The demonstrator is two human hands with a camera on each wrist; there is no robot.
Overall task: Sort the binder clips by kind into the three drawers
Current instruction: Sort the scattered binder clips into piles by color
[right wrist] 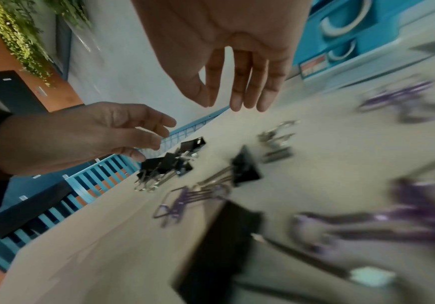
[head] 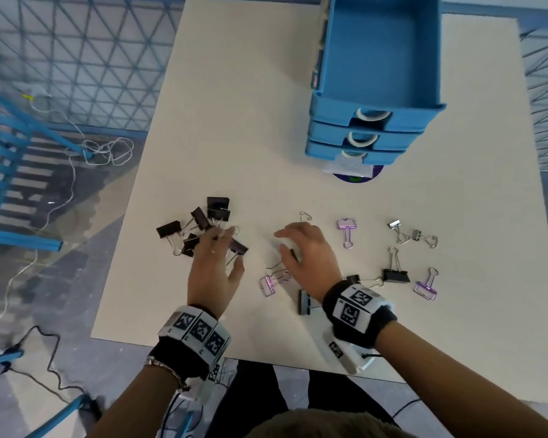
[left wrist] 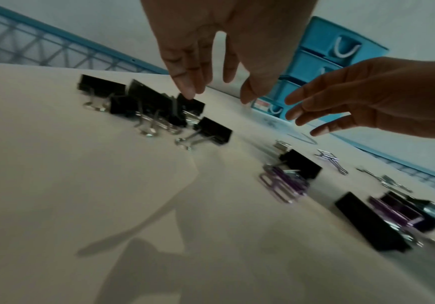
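Left hand spread, fingers relaxed, holding nothing; fingertips sit just over the heap of black clips, at 12 o'clock from the palm. Right hand likewise spread and empty, hovering above a lone black clip half hidden beneath it in the head view. That clip's wire handles run toward 7 o'clock, body toward 1. I judge the left hand nearer the heap, the right nearer the stray. Purple clips and small silver clips lie scattered from 2 to 4 o'clock of the right hand, on the table. Drawer unit stands at 1 o'clock, well apart, all three drawers pushed in. No clip in a drawer that I can see.
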